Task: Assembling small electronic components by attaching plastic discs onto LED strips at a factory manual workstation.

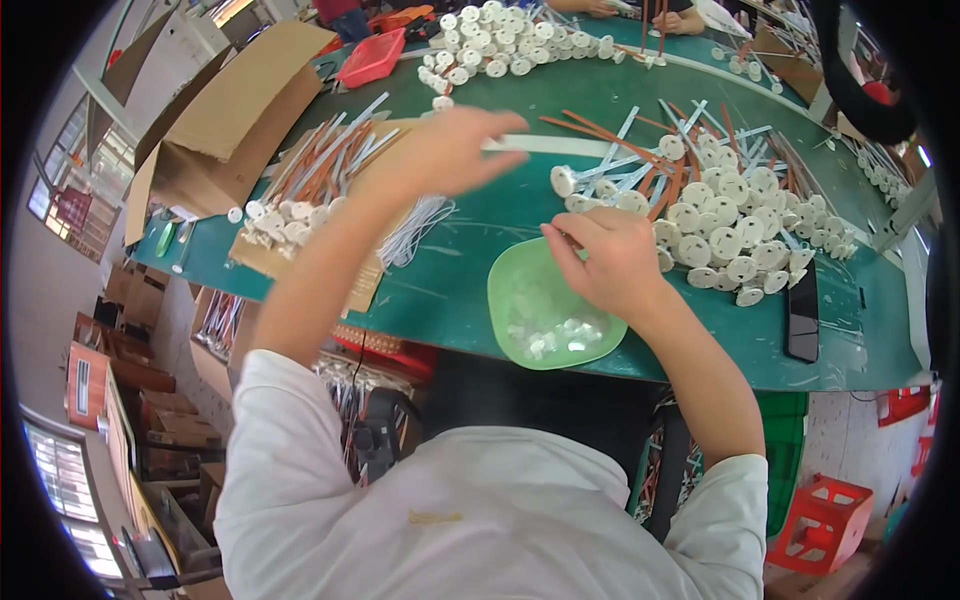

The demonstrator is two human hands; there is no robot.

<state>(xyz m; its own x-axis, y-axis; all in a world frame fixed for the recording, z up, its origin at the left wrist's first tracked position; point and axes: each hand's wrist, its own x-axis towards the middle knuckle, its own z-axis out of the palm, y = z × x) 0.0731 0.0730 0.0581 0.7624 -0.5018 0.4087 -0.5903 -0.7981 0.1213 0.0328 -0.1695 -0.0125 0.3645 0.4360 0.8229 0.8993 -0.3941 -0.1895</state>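
Seen from above, a person in a white shirt point(480, 520) sits at a green table point(450, 290), both forearms reaching forward.

Nearest the body, a light green bowl point(520, 290) sits at the table's near edge, holding small clear pieces point(550, 338). The right hand point(605, 260) hovers over the bowl's far rim, fingers curled narrow with the thumb and forefinger pinched together; whether they hold anything cannot be told. Just beyond and to the right of those fingertips lies a heap of white round discs point(735, 235). A dark phone point(802, 315) lies flat to the right of the hand, near the table edge.

The left hand point(445, 150) is raised farther out, blurred, fingers closed around one end of a white strip point(560, 146) that runs rightward from the fingertips. Under and to the left of this hand, a cardboard sheet point(300, 265) carries brown and white strips point(330, 160), more discs and a bunch of white wire loops point(415, 230).

Past the strip's far end, loose strips point(660, 150) lie scattered. To the far left stands an open cardboard box point(230, 120). Farthest away are a red tray point(372, 58) and another pile of discs point(500, 40).
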